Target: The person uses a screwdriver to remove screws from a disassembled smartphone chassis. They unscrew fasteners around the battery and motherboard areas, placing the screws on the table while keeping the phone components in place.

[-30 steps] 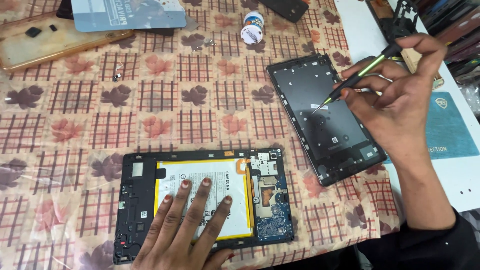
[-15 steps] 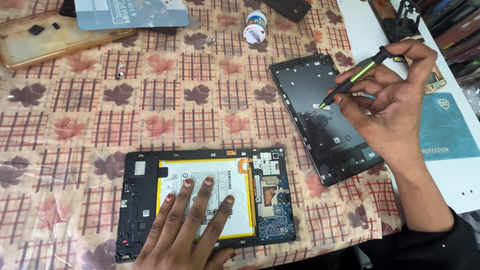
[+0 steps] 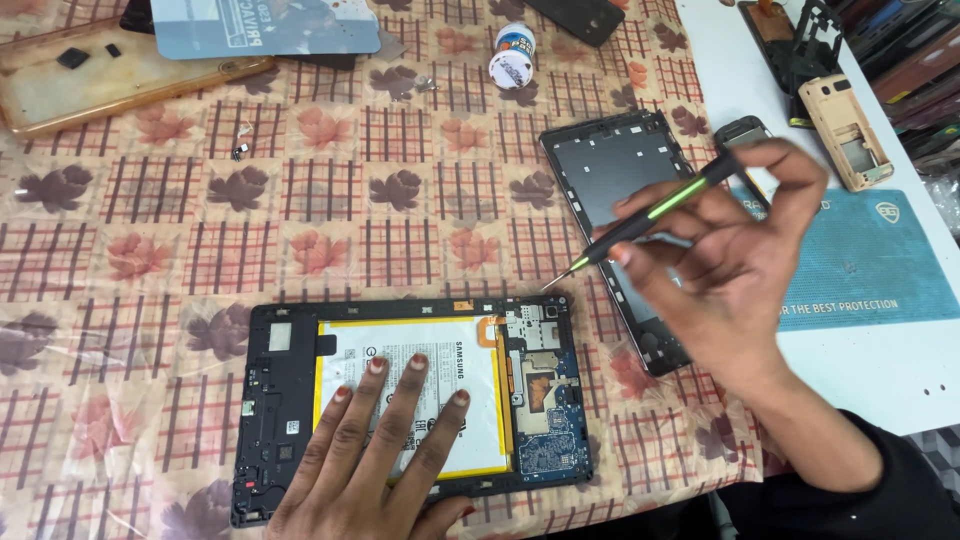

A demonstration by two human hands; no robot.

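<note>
Left hand (image 3: 375,455): flat, fingers spread, palm down on the white battery (image 3: 415,395) of the opened tablet, pressing it to the table; it pinches nothing.
Opened tablet (image 3: 410,400): lies face down at the near edge, back cover off, black frame all round, the yellow-bordered battery in the middle, a blue circuit board (image 3: 545,400) and metal shields on its right side.
Right hand (image 3: 735,265): raised just right of the tablet, thumb and fingers pinched round a precision screwdriver.
Precision screwdriver (image 3: 650,215): black with a green band, slanting down and left; its thin tip hangs just above the tablet's upper right corner, whether touching cannot be told.
Back cover (image 3: 610,180): dark, inner side up, lies tilted beyond the right hand, partly hidden by it.
Tablecloth (image 3: 300,200): checked, with leaf prints, under both tablet parts.
Blue mat (image 3: 870,260): on the white table to the right.
Small round pot (image 3: 512,60): white, far centre.
Beige phone shell (image 3: 850,135): far right, beside a black frame part.
Amber case (image 3: 110,85): far left, holding small black bits.
</note>
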